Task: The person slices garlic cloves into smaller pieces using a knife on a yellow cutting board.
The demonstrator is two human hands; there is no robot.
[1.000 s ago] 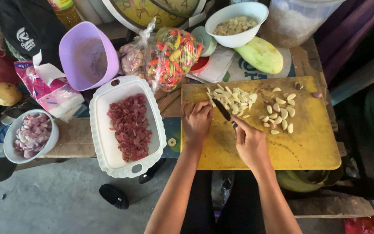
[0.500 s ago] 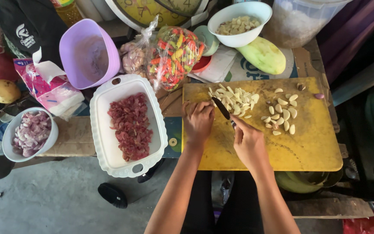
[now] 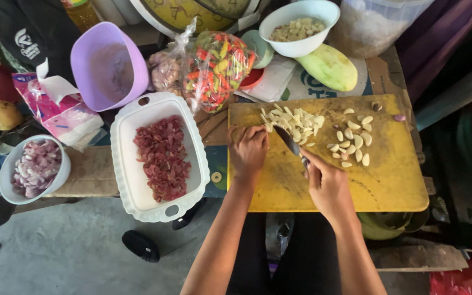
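Yellow board (image 3: pixel 389 180), knife (image 3: pixel 289 143), sliced garlic (image 3: pixel 293 117)

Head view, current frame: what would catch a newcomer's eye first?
The yellow cutting board at centre right, where the right hand holds a knife to a pile of sliced garlic and the left hand steadies it. Left of it, a white dish holds chopped red meat; behind, a bag of bright chillies.

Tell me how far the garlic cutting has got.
Done: a sliced pile lies on the yellow board. In hand: the right hand holds the knife, the left hand steadies garlic at the blade. Left: whole cloves beside the pile.
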